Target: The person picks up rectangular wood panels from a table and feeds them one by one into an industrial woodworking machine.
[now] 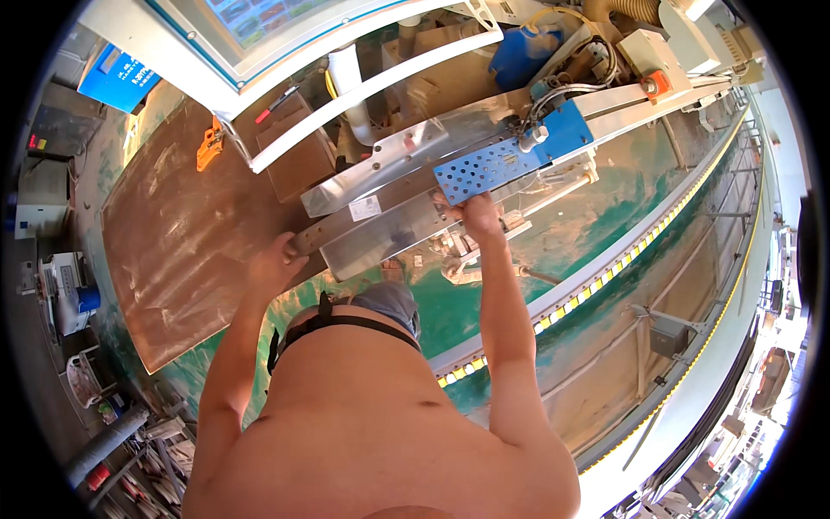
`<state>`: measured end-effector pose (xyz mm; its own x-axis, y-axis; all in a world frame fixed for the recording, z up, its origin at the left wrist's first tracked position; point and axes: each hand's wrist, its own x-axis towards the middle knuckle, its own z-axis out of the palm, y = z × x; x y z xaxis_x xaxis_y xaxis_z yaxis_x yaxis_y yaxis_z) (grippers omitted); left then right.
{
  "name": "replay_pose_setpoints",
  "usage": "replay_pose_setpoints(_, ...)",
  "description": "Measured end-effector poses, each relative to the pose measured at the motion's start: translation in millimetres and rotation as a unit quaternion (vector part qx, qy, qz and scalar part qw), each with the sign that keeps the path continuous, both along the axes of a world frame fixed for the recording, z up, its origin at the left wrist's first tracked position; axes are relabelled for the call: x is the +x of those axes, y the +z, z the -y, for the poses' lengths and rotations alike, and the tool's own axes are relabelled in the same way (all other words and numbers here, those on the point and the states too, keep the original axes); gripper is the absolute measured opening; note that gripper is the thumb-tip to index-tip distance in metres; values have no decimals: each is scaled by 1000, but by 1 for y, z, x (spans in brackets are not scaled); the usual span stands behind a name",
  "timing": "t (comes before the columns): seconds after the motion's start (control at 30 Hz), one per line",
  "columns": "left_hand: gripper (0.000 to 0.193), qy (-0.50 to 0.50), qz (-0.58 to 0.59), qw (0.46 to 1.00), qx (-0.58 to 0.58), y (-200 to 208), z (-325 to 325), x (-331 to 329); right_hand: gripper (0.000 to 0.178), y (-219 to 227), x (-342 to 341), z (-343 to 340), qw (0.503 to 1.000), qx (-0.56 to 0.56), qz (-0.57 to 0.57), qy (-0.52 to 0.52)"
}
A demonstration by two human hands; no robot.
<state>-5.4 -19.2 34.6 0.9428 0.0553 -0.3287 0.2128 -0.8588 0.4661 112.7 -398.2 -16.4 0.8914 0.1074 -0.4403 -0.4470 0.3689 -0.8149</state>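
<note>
Landmark for this entry: the long metal bar (363, 227) lying slantwise across the machine, lower-left to upper-right.

Nearest the camera I see a bare torso and two forearms rising from the lower edge. A grey pouch on a black strap (380, 304) hangs just below the bar.

Left hand (278, 262): curled round the bar's lower-left end, fingers wrapped over the edge. Clamped on the bar.

Right hand (475, 212): at the bar's upper-right stretch, fingers pressed up against the lower edge of the blue perforated plate (484, 169). I cannot tell whether they grip the plate or only touch it. The hands are well apart, one at each end of the bar.

Just below the bar, between the hands, a clear sheet (389, 242) lies tilted. A white label (365, 208) sits on the bar near its middle.

Left of the bar: a wide brown board (181, 233), dusty, lying flat. An orange clamp (208, 144) rests near its far edge.

Right of the bar: green-stained floor (605, 208) and a rail with yellow markers (605, 277) running diagonally.

Beyond the bar: a white frame (363, 91), a blue block (566, 130) joined to the plate, grey cables (562, 91), and a white roll (350, 82) upright behind the frame.
</note>
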Motion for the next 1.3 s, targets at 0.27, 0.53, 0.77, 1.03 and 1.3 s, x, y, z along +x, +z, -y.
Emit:
replay_pose_setpoints(0.27,41,-34,233,972,8,-11,62,25,19,-20,32,69,995,95,37,-16)
replay_pose_setpoints(0.53,34,-133,169,975,56,-6,103,74,57,15,-81,28,986,47,31,-154)
replay_pose_setpoints(0.77,40,-148,184,970,55,-31,144,92,39,11,-287,43,946,-51,-36,-320)
replay_pose_setpoints(1.03,49,-269,214,919,-195,-27,164,-21,33,-9,-546,-13,817,-57,-189,-542)
replay_pose_setpoints(1.3,34,-253,-70,923,-282,-229,36,-178,12,-65,-735,5,786,-140,-319,-511)
